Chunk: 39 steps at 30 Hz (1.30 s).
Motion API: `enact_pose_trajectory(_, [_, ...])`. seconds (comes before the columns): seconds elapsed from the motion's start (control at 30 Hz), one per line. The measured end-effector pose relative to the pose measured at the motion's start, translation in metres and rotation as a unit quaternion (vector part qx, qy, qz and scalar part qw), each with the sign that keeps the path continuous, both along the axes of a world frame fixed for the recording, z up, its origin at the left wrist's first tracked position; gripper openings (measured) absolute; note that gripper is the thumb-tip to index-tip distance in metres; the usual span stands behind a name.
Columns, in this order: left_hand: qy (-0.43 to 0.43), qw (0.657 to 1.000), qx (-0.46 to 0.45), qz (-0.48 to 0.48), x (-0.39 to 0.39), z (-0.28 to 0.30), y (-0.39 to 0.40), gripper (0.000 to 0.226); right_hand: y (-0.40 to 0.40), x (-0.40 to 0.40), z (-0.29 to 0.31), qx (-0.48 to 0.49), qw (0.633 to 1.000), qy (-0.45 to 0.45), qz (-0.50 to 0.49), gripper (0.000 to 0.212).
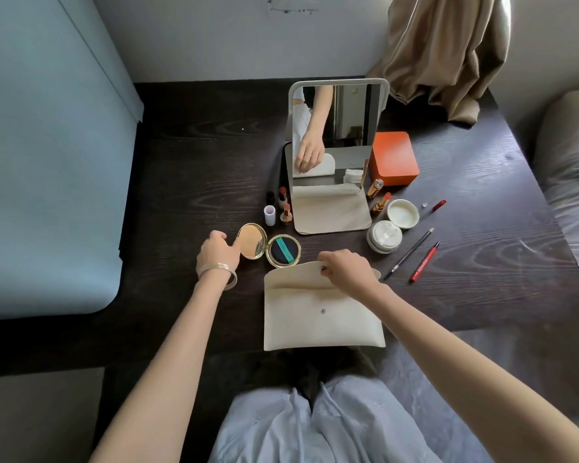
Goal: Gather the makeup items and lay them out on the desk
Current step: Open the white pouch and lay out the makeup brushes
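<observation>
A cream pouch [321, 315] lies at the near edge of the dark desk [188, 168]. My right hand [343, 270] pinches the pouch's flap at its snap. My left hand [218, 252] touches the rim of an open gold compact [252, 241], whose dark puff half [283, 251] lies beside it. Small lipsticks and bottles [279, 207] stand left of the standing mirror [331, 152]. To the mirror's right lie two gold lipsticks [378, 195], an open powder jar [384, 236] with its lid [402, 213], a dark pencil [410, 253] and a red pencil [425, 262].
An orange box [393, 158] sits behind the lipsticks. A beige curtain [448, 55] hangs over the desk's far right corner. A blue mat [47, 162] borders the desk on the left, bedding [569, 195] on the right. A red cap [439, 205] lies near the jar lid.
</observation>
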<state>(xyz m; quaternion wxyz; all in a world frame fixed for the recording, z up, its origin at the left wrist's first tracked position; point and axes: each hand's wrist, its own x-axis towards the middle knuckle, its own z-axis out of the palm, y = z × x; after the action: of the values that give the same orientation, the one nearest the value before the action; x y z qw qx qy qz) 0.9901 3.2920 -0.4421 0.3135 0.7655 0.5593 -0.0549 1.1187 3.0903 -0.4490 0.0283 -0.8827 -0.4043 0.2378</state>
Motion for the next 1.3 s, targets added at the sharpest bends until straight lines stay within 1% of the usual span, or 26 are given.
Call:
enact_pose_trajectory(0.03, [-0.016,0.998,-0.063,0.024,0.004,-0.003,0.005,0.042,0.001,0.001,0.0,-0.002,1.0,0.002,-0.011,0.018])
enact_pose_trajectory(0.07, [-0.057,0.989,-0.124,0.062,0.007,-0.006,0.008,0.041,0.002,0.002,0.0,-0.002,1.0,0.007,-0.023,0.017])
enact_pose_trajectory(0.13, [-0.125,0.961,-0.207,0.135,0.012,-0.009,0.008,0.036,0.004,0.004,-0.001,-0.002,0.999,0.024,-0.042,0.017])
enact_pose_trajectory(0.2, [-0.15,0.945,-0.238,0.166,0.015,-0.013,0.007,0.028,0.005,0.007,-0.002,-0.002,0.998,0.038,-0.048,0.018])
enact_pose_trajectory(0.3, [-0.168,0.932,-0.262,0.187,0.019,-0.017,0.008,0.017,0.008,0.011,-0.004,-0.005,0.998,0.049,-0.051,0.017])
enact_pose_trajectory(0.47, [-0.179,0.925,-0.272,0.198,0.011,-0.019,0.019,0.024,0.012,0.019,-0.007,-0.009,0.995,0.081,-0.053,0.013])
enact_pose_trajectory(0.57, [-0.191,0.918,-0.273,0.217,0.004,-0.02,0.033,0.027,0.017,0.023,-0.009,-0.011,0.995,0.084,-0.057,0.015])
enact_pose_trajectory(0.73, [-0.194,0.922,-0.241,0.234,-0.005,-0.016,0.057,0.029,0.029,0.032,-0.014,-0.004,0.994,0.089,-0.071,0.019])
enact_pose_trajectory(0.87, [-0.19,0.922,-0.236,0.242,-0.006,-0.013,0.07,0.032,0.038,0.037,-0.016,-0.023,0.995,0.077,-0.051,0.023])
enact_pose_trajectory(0.97, [-0.178,0.925,-0.234,0.242,-0.004,-0.012,0.074,0.036,0.043,0.038,-0.017,-0.014,0.999,0.039,-0.024,0.021])
enact_pose_trajectory(1.03, [-0.168,0.93,-0.235,0.23,-0.004,-0.014,0.074,0.039,0.044,0.037,-0.018,-0.002,1.0,-0.01,0.0,0.022])
enact_pose_trajectory(1.1, [-0.155,0.936,-0.232,0.212,-0.006,-0.015,0.071,0.043,0.042,0.033,-0.02,0.013,0.998,-0.056,0.003,0.021])
enact_pose_trajectory(1.2, [-0.161,0.938,-0.229,0.204,-0.011,-0.017,0.065,0.05,0.033,0.02,-0.023,0.041,0.994,-0.101,-0.006,0.03])
enact_pose_trajectory(1.23, [-0.16,0.942,-0.216,0.201,-0.013,-0.016,0.061,0.051,0.029,0.014,-0.024,0.049,0.993,-0.106,-0.004,0.033])
enact_pose_trajectory(1.27, [-0.146,0.954,-0.182,0.187,-0.015,-0.016,0.057,0.051,0.023,0.007,-0.025,0.057,0.993,-0.105,0.0,0.037])
enact_pose_trajectory(1.3, [-0.121,0.971,-0.126,0.163,-0.016,-0.014,0.052,0.051,0.016,0.0,-0.025,0.066,0.992,-0.103,0.007,0.04])
